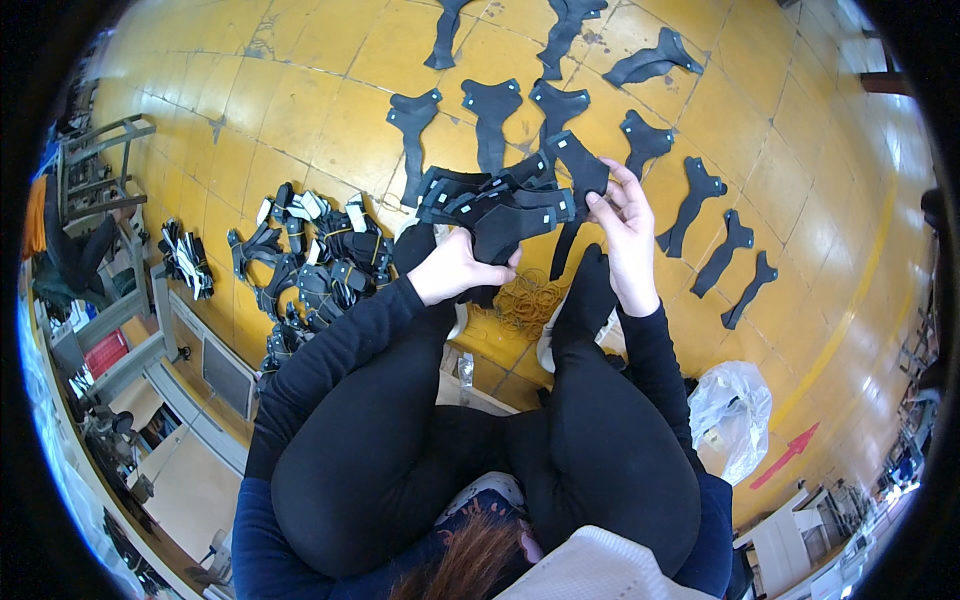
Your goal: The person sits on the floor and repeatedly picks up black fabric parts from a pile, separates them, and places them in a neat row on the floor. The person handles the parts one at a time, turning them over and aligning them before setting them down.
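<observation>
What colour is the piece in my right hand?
The piece is black, seen best in the head view.

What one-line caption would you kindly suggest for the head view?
Left hand gripping a stack of black pieces, right hand holding a single piece, above a yellow tiled floor.

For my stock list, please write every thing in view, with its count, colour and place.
yellow tiled floor: one, yellow, throughout
black flared flat pieces: ten spots, single or stacked, black, floor ahead
thick stack of similar pieces: one, black, left hand
single flared piece: one, black, right hand
heap of banded bundles: one, black and white, floor left
small strip bundle: one, black and white, farther left
tangle of thin bands: one, tan, between legs
crumpled clear plastic bag: one, clear, floor right
painted red arrow: one, red, floor right
grey metal furniture frames: several, grey, left edge
rim clutter: uncounted, mixed, unclear
left hand: one, bare, gripping stack
right hand: one, bare, pinching piece
legs: two, black-clad, lower middle
</observation>
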The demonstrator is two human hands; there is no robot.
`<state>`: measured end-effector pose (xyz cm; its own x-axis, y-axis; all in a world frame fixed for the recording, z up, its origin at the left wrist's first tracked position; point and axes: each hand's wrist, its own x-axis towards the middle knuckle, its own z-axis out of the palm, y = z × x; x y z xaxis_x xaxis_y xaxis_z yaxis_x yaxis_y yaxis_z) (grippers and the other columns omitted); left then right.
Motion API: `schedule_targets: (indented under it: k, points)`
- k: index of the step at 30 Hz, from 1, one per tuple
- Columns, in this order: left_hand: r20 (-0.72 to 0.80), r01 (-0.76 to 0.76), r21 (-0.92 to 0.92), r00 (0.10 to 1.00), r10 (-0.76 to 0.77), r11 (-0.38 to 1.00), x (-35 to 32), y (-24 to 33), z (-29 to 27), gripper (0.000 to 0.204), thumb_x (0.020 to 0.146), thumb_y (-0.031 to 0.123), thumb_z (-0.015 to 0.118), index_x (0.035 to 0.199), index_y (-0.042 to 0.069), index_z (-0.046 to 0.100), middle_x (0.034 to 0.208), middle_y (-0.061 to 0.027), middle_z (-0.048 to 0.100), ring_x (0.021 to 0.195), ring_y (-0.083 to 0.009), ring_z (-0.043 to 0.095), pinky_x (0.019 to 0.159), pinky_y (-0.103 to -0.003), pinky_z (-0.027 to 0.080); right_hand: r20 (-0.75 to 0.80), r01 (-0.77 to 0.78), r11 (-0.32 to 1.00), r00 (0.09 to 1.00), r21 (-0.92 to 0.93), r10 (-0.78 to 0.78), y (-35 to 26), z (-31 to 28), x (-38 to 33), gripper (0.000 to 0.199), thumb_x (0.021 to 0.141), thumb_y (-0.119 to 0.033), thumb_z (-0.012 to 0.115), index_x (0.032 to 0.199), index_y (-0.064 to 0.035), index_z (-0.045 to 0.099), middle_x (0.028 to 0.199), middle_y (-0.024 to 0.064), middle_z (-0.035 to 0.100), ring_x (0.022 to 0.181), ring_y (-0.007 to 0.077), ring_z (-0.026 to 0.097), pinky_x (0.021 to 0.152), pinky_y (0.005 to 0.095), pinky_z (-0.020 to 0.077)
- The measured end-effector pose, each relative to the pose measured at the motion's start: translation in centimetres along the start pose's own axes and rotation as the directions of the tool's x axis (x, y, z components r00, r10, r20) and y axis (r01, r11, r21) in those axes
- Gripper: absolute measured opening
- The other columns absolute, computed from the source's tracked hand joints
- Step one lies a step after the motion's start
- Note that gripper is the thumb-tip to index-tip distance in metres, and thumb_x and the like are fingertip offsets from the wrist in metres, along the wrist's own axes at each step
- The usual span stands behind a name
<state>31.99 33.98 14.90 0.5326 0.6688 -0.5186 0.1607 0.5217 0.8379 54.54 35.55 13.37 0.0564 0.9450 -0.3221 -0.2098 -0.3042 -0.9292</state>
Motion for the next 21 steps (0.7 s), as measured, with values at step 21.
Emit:
schedule_targets:
  k: [21]
  points:
    - [0.160,-0.016,-0.277,0.985,0.062,0.961,-0.3,1.1,0.3,0.040,0.068,0.000,0.060,0.106,0.002,0.048,0.080,-0.0052,0.053,0.072,-0.0172,0.057,0.070,-0.031,0.047,0.262,0.093,0.984,0.964,-0.152,-0.051,-2.5,0.8,-1.3,0.023,0.088,-0.007,0.057,0.108,0.0029,0.061,0.107,0.0043,0.055,0.100,0.0121,0.054,0.086,0.0242,0.0411]
